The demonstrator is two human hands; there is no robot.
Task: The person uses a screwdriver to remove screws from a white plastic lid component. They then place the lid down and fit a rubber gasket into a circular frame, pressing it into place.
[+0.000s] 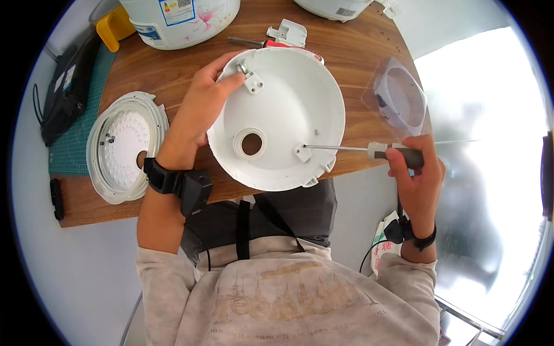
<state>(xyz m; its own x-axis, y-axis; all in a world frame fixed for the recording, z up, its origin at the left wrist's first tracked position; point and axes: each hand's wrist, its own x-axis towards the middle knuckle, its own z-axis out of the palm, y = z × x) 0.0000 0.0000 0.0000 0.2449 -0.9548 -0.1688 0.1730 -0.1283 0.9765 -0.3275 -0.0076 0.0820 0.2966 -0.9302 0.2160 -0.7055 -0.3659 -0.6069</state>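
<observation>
A round white plastic lid shell [283,104], hollow side up, is tilted at the table's near edge. My left hand [210,95] grips its left rim, thumb on the inside by a small metal-and-plastic hinge piece [252,82]. My right hand [416,170] is closed round the grey and white handle of a screwdriver [381,151]. The shaft reaches left over the shell's rim, and its tip meets a small white bracket [302,153] inside the shell. A round collar with a hole [250,143] stands in the shell's lower left.
Left on the wooden table [156,69] lies a round pale inner lid [124,150]. Behind the shell are a red-handled screwdriver [248,42] and a white plastic part [288,33]. A clear plastic ring [400,97] sits right; a white appliance body [184,23] stands at the back.
</observation>
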